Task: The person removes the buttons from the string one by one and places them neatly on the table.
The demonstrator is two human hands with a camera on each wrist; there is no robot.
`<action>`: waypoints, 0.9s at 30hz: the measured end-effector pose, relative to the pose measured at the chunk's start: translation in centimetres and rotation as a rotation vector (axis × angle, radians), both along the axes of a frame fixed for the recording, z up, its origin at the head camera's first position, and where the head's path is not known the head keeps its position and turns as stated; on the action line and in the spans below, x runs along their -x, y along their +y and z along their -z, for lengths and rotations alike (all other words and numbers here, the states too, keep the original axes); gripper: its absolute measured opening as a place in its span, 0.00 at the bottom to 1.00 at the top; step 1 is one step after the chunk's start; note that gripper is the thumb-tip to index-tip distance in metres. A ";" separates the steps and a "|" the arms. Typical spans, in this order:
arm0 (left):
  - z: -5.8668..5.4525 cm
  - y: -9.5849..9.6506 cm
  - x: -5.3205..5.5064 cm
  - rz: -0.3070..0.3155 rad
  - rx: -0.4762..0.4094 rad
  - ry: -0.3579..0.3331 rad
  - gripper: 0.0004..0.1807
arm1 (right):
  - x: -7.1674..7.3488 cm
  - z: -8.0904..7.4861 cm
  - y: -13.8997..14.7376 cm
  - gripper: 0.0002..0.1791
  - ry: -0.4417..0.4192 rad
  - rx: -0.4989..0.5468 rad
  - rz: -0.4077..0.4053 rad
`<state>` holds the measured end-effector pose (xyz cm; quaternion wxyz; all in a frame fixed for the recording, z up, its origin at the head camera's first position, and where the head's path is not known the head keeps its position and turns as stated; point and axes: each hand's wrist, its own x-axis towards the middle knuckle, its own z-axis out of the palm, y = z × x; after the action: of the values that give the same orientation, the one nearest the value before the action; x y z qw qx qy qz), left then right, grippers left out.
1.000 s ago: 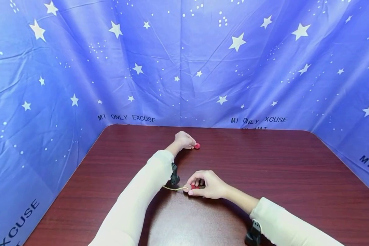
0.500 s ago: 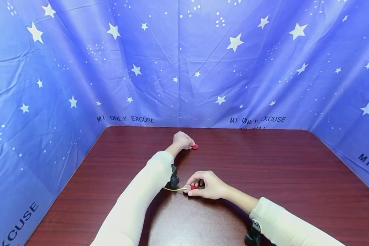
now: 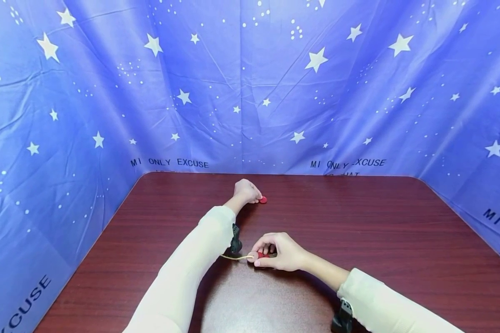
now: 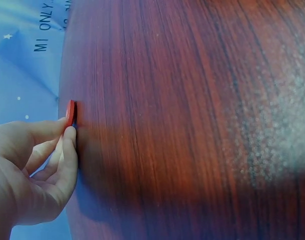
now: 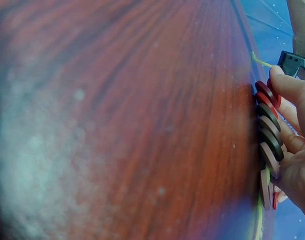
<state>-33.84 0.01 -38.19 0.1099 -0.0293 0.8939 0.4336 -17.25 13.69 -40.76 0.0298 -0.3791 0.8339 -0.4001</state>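
Near the far edge of the table, my left hand [image 3: 246,191] pinches a small red disc [image 3: 263,200] between thumb and fingertips. In the left wrist view that disc [image 4: 70,113] shows nearly edge-on, most of it sticking out beyond the fingertips. Closer to me, my right hand [image 3: 286,252] grips a row of discs [image 3: 253,256] with curled fingers and thumb. The right wrist view shows the row [image 5: 270,131] side by side: several red, dark green and pale pinkish discs. A thin yellow cord [image 3: 235,258] comes out of the row and passes behind the left forearm, its far part hidden.
Both hands are over a dark reddish-brown wooden table [image 3: 379,240]. A blue curtain [image 3: 241,83] with white stars stands behind and on both sides. Black cameras sit at the left wrist [image 3: 235,238] and the right wrist [image 3: 342,317]. The left forearm crosses above the cord.
The head view has shifted slightly. The red disc in my left hand looks a little flatter than before; both hands keep their hold in nearly the same places.
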 end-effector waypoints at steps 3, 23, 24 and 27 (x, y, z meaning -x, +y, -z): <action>0.0 -0.1 -0.1 0.006 0.003 0.003 0.04 | 0.0 0.0 0.0 0.10 0.001 0.003 -0.002; -1.4 -1.9 -1.4 0.078 0.041 0.030 0.05 | 0.1 0.2 0.0 0.10 -0.007 0.021 -0.004; -1.4 -2.2 -1.6 0.086 0.031 0.035 0.06 | 0.1 0.2 0.0 0.10 -0.008 0.021 -0.003; -1.5 -3.1 -2.6 0.116 0.002 0.047 0.07 | 0.0 0.2 0.1 0.11 -0.013 0.014 -0.005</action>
<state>-31.25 -3.05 -36.73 0.1137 0.0326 0.8969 0.4261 -17.22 13.77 -40.96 0.0337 -0.3789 0.8297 -0.4085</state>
